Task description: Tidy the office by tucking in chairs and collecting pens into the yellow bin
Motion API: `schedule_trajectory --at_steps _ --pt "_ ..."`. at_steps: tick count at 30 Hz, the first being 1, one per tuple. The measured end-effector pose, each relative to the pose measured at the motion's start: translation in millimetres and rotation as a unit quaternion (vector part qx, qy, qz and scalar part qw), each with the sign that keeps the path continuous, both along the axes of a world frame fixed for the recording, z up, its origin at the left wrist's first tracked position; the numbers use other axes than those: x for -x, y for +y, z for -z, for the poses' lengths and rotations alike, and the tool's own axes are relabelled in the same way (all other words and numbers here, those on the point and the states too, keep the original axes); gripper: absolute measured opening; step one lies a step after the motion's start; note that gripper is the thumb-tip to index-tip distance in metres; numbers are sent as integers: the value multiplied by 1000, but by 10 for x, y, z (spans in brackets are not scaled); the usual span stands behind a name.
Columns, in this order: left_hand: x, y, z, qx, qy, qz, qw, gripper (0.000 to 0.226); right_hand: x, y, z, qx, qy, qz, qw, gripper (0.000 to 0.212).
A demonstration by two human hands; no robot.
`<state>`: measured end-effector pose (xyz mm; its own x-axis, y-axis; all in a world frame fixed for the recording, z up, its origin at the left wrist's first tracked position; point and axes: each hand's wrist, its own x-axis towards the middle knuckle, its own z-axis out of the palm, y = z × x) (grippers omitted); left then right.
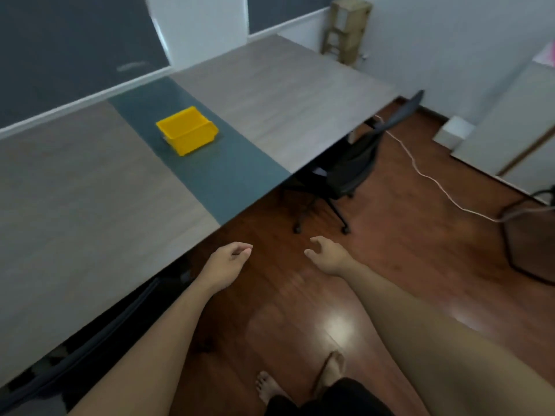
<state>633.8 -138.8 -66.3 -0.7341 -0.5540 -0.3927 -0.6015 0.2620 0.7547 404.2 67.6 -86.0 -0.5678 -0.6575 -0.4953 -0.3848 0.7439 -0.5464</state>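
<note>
The yellow bin (187,130) stands on the dark strip in the middle of the long grey desk (90,205). No pens show on the desk, and I cannot see into the bin. A black office chair (351,163) is pushed partly under the desk's right half, its backrest sticking out past the edge. A second dark chair (99,340) sits tucked under the desk's near left edge. My left hand (228,262) hovers just off the desk edge, fingers loosely curled, holding nothing. My right hand (327,253) hangs over the floor with fingers apart and empty.
A white cable (432,178) trails across the wooden floor to the right. A black stand base (516,235) is at the right edge. A white box (453,130) and a pale cabinet (510,121) stand by the wall. Stacked cardboard boxes (345,28) fill the far corner. My bare feet (300,379) are below.
</note>
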Motion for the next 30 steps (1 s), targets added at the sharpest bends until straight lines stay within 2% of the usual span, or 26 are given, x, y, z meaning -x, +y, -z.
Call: schedule_trajectory --at_steps 8,17,24,30 --pt "1270 1055 -137 18 -16 155 988 31 561 1791 -19 19 -15 159 987 66" --pt "2533 2886 -157 9 8 285 958 27 983 4068 34 22 -16 306 952 62" --pt "3232 4314 -113 1 7 376 927 21 1058 5735 159 30 -10 443 896 57" --pt "3637 5306 -88 -2 -5 472 881 16 816 6807 373 48 -43 561 825 56"
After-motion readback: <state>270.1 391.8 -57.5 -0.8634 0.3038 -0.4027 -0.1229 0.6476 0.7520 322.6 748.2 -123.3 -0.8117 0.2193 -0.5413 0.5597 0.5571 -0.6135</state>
